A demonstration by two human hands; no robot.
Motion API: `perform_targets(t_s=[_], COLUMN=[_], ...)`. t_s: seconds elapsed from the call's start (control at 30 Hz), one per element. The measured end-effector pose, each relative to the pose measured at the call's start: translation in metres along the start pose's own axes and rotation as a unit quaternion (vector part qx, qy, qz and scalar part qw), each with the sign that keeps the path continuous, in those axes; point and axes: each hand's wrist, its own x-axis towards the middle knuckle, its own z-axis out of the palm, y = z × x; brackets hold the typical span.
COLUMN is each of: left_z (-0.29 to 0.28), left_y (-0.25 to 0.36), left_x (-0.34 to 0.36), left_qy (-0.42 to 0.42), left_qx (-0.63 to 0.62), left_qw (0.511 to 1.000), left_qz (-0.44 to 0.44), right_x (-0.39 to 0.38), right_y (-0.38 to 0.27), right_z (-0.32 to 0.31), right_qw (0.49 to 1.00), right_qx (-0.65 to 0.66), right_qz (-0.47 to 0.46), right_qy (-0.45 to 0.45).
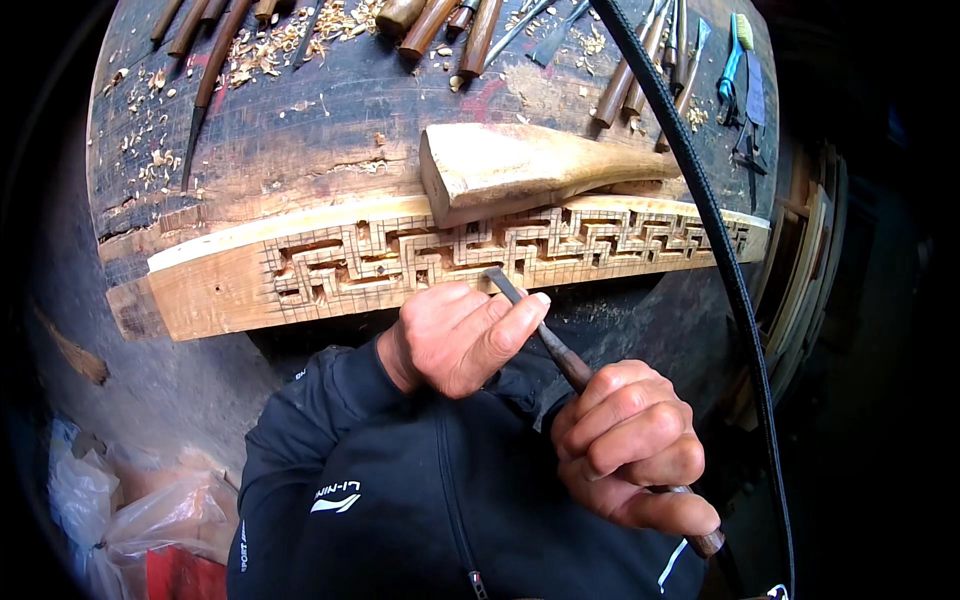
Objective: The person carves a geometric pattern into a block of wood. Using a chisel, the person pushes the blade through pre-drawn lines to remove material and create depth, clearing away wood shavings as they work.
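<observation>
1. The right hand [635,440] is gripping the chisel [568,362] by its dark wooden handle, with curled fingers wrapping around it and the handle's end sticking out below.
2. The left hand [462,338] is holding the same chisel nearer the blade, with bent fingers lying against the metal shaft.
3. The chisel is slanting up and to the left from the right hand, past the left fingertips, its tip pointing at the lower edge of the carved board [212,285]; whether it is actually touching the wood is hard to tell from here.
4. The board is lying along the near edge of the counter [340,128], just beyond the left hand, showing a cut-out pattern of stepped lines.
5. A wooden mallet [485,165] is resting across the board's upper edge and covering part of the pattern.
6. A black cable [707,195] is crossing the view in front of the board's right end.
7. Farther back, wooden-handled tools [430,25], curled shavings [258,62] and a blue-handled brush [730,75] are lying on the counter.
8. Clear plastic bags [170,515] are sitting at lower left.
</observation>
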Motion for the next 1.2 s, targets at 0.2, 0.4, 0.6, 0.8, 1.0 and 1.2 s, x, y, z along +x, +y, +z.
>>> perform_targets(t_s=[0.2, 0.4, 0.6, 0.8, 1.0, 1.2], left_z=[-0.005, 0.003, 0.006, 0.004, -0.001, -0.012], left_y=[0.003, 0.000, 0.000, 0.000, 0.004, 0.007], left_x=[-0.002, 0.003, 0.002, 0.000, 0.007, 0.004], left_qy=[-0.031, 0.019, 0.034, 0.037, 0.022, 0.013], left_qx=[-0.004, 0.024, 0.026, 0.018, 0.025, -0.001], left_qw=[0.999, 0.999, 0.999, 0.999, 0.997, 0.998], left_qz=[-0.027, -0.009, -0.012, -0.029, -0.067, -0.065], right_x=[0.001, 0.004, 0.012, 0.022, 0.025, 0.021], right_y=[0.005, 0.008, 0.009, 0.018, 0.034, 0.027], right_z=[0.002, 0.005, 0.009, 0.016, 0.025, 0.018], right_qw=[1.000, 1.000, 1.000, 0.998, 0.998, 0.996], right_qx=[-0.003, -0.007, -0.012, -0.016, -0.041, -0.037], right_qz=[0.008, 0.004, 0.005, 0.007, 0.001, -0.007], right_qy=[0.016, 0.017, -0.002, -0.056, -0.057, -0.080])
